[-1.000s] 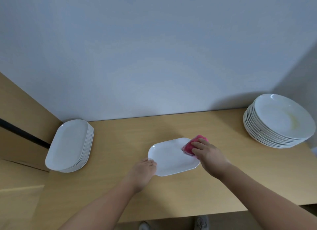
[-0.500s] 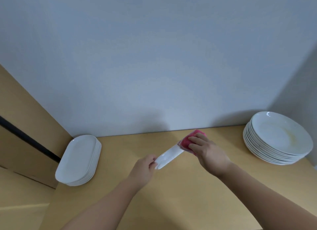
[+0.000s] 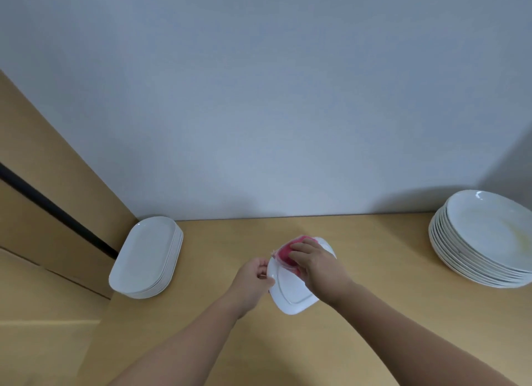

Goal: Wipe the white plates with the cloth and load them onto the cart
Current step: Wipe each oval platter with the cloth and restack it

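- Left hand pinches the left edge of a white plate, with thumb and fingers curled on the rim
- Right hand grasps a pink cloth, fingers curled over it, and holds it against the far part of the plate
- The plate is mid-scene over the table, between the two hands; the face turned to the camera shows a raised oblong ring; I cannot tell whether it touches the table
- An oval stack of white plates lies at the far left of the table, just beside a wooden panel
- A round stack of white plates sits at the far right, well apart from the hands; its top plate has a faint yellowish smear
- A pale wall rises behind the table
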{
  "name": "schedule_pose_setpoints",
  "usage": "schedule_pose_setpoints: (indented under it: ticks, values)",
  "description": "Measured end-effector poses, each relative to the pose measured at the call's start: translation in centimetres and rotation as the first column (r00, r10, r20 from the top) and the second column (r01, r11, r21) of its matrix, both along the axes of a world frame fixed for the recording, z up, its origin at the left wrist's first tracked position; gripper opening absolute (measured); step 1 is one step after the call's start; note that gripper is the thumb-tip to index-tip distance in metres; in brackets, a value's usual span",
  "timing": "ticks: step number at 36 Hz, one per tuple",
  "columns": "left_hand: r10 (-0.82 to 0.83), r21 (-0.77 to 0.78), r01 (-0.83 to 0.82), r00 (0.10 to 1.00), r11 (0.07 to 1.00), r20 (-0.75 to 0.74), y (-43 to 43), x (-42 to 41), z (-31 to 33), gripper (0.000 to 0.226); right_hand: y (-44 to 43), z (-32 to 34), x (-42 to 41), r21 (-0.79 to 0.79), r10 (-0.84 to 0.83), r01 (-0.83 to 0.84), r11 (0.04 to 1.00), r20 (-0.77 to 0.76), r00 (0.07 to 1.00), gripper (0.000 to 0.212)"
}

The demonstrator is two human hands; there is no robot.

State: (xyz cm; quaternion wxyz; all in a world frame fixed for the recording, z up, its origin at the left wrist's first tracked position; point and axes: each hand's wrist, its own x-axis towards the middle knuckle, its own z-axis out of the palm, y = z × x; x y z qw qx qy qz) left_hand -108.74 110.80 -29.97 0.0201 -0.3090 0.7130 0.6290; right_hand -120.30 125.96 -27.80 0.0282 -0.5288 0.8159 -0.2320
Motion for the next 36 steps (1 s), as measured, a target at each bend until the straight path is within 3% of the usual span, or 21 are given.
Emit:
schedule_pose_setpoints:
  ticks: [6,11,16,25,36]
  values:
    - [0.089,0.057,-0.090,0.996,0.994,0.015,0.1,0.0,-0.9,0.032,-2.0,-3.8,0.4,0.292,0.000,-0.024,0.956,0.082,0.997,0.059]
    - [0.100,0.063,-0.104,0.993,0.993,0.061,0.0,0.4,-1.9,0.026,-1.7,-5.6,0.8,0.413,0.000,-0.030,0.910,0.074,0.997,0.072]
    - [0.089,0.021,-0.092,0.990,0.996,0.110,-0.2,0.5,-2.6,0.022,-1.5,-6.2,-1.2,0.447,0.037,-0.050,0.893,0.038,0.999,0.069]
    - [0.114,0.027,-0.120,0.982,0.992,0.148,-0.3,-0.3,-3.1,0.022,-0.7,-7.2,-5.3,0.447,-0.047,0.023,0.894,0.042,0.998,0.064]
    - [0.126,0.040,-0.134,0.978,0.990,0.166,-0.3,-0.5,-3.0,0.019,1.5,-8.3,-7.3,0.360,-0.195,0.126,0.924,0.161,0.967,0.059]
